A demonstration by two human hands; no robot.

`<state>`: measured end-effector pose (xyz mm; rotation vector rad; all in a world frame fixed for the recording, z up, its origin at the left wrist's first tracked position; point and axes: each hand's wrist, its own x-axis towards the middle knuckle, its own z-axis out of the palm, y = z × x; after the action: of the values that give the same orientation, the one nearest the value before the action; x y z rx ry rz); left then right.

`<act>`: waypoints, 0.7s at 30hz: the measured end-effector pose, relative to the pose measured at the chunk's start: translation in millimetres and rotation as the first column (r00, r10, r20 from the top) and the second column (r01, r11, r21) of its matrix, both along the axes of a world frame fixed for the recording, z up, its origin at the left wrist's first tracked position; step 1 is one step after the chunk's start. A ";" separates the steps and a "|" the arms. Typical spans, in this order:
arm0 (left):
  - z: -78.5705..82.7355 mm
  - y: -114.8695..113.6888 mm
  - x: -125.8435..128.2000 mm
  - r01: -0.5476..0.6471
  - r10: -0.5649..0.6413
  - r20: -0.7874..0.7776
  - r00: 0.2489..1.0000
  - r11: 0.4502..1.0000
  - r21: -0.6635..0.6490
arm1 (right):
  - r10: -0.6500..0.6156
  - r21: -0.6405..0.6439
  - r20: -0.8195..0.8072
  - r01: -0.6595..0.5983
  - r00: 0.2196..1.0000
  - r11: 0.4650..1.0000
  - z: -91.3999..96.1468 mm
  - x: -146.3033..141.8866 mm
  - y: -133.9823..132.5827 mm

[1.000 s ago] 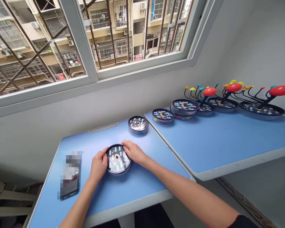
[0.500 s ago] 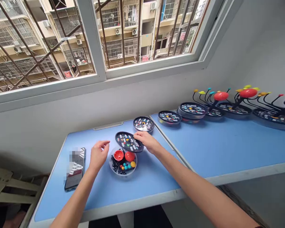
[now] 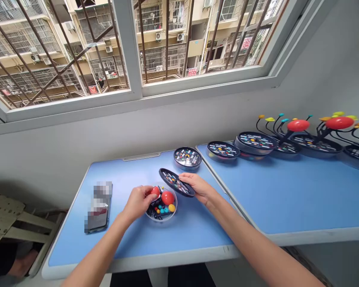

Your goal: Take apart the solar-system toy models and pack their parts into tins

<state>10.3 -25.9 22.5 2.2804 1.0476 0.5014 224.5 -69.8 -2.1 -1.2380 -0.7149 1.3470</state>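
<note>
A clear round plastic tray (image 3: 161, 215) sits on the blue table, holding a red ball (image 3: 168, 197), a red dome piece (image 3: 155, 191), small teal and yellow balls, and black stems. My left hand (image 3: 138, 203) is curled over the tray's near side, its fingertips at the red dome piece and hiding part of the contents. My right hand (image 3: 197, 187) grips the edge of a round black printed lid (image 3: 176, 182). The lid is tilted and overhangs the tray's far right rim.
A closed round tin (image 3: 187, 158) and a phone (image 3: 98, 207) lie on the blue table (image 3: 194, 235). On a second blue table, several tins (image 3: 223, 150) stand beside assembled models with red spheres (image 3: 298, 125). A barred window is above, and a chair (image 3: 6, 211) is at lower left.
The lid has come off the tray and now tilts on its right side in my right hand. My left hand has moved from beside the tray onto its contents.
</note>
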 end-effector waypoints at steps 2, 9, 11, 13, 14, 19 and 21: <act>0.8 0.8 -0.9 -0.017 0.019 0.028 0.999 0.999 -0.041 | 0.005 -0.001 -0.008 -0.005 1.000 1.000 -0.1 -0.2 -1.3; -5.5 5.5 -0.5 -0.048 0.051 0.096 0.994 0.998 -0.036 | 0.011 0.008 0.007 -0.011 1.000 1.000 -2.3 -2.4 0.3; -9.6 5.1 -0.6 -0.028 0.029 0.110 0.994 0.999 -0.017 | 0.008 0.015 0.029 -0.008 1.000 1.000 -2.4 -3.9 0.2; -15.1 4.8 -1.7 -0.059 0.056 0.127 0.990 0.998 0.021 | 0.009 0.025 0.059 -0.010 0.998 1.000 -2.4 -6.4 -0.4; -18.2 4.8 -2.8 -0.091 0.084 0.139 0.987 0.995 0.041 | 0.012 0.031 0.076 -0.014 0.997 0.999 -2.4 -8.0 -0.9; -34.0 7.2 -13.9 -0.210 0.197 0.210 0.958 0.977 0.041 | 0.027 0.082 0.188 -0.043 0.982 0.996 -5.2 -15.0 -1.1; -37.6 7.4 -18.4 -0.214 0.205 0.252 0.946 0.977 0.008 | 0.026 0.106 0.307 -0.061 0.951 0.993 -6.2 -16.3 0.0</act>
<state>-8.1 -18.5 -15.1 2.0767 1.1638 0.8770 208.2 -69.8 -8.3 -1.3593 -1.0274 1.1436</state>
